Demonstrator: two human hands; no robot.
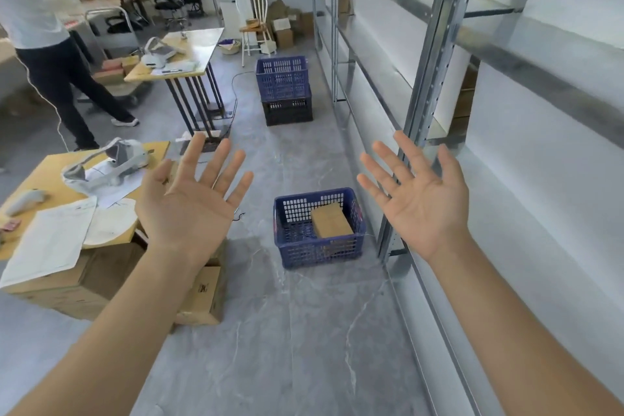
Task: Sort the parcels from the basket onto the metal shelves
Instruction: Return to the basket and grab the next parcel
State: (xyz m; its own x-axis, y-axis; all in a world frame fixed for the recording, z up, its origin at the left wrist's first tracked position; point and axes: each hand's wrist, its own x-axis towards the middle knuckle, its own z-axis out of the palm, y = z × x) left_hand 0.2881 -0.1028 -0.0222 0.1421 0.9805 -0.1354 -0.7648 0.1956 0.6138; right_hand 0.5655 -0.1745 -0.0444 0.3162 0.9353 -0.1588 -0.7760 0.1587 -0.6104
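Observation:
A blue plastic basket (293, 249) stands on the grey floor just left of the metal shelves (435, 54). Inside it lies a brown cardboard parcel (331, 221), against the right wall. My left hand (189, 199) is held up palm-forward with fingers spread, to the left of the basket and nearer to me. My right hand (418, 199) is raised the same way, to the right of the basket, in front of a shelf upright. Both hands hold nothing. The shelf boards in view on the right look bare.
A wooden table (44, 176) with papers and a white headset stands at left above cardboard boxes (202, 294). Farther along the aisle a blue crate (282, 78) sits stacked on a black one. A second table (199, 47), a white chair and a person walking are behind.

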